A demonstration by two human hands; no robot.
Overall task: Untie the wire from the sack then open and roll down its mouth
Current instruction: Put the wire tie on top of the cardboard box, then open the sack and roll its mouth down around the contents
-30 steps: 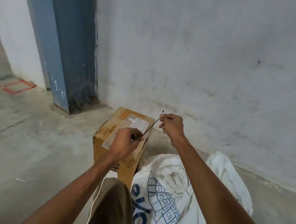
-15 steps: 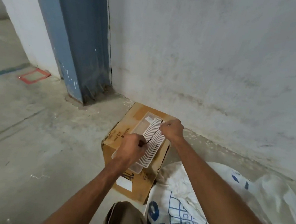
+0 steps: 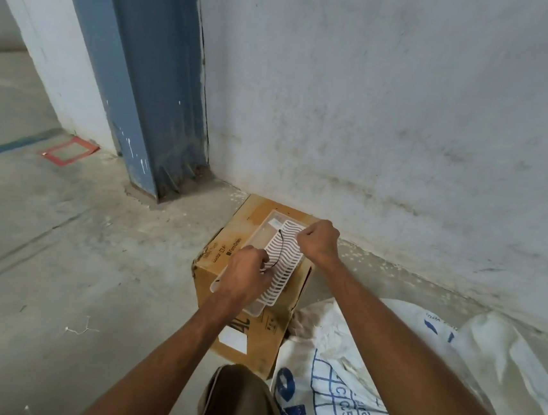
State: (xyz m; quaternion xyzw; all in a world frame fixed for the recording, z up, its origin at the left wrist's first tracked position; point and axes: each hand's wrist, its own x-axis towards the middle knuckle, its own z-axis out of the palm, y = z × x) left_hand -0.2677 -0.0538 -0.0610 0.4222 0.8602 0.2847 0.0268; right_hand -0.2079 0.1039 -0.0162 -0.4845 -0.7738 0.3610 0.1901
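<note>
A thin black wire (image 3: 278,249) hangs curved over the white slatted tray. My left hand (image 3: 248,273) pinches its lower end; its upper end stands free. My right hand (image 3: 318,241) is a closed fist just right of the wire's top end and apart from it, with nothing visible in it. The white woven sack (image 3: 345,358) with blue print lies on the floor at the lower right, under my right forearm. Its mouth is crumpled, and no wire shows on it.
A cardboard box (image 3: 228,249) stands against the grey wall (image 3: 410,103) and carries a clear plastic tray (image 3: 260,231) with a white slatted insert (image 3: 288,272). A blue steel column (image 3: 151,78) rises at the left. My knee (image 3: 240,405) is at the bottom. Concrete floor (image 3: 77,255) spreads left.
Both hands have come down over the box and tray. The wire was stretched between both hands; now only my left hand holds it, and the right has let its end go.
</note>
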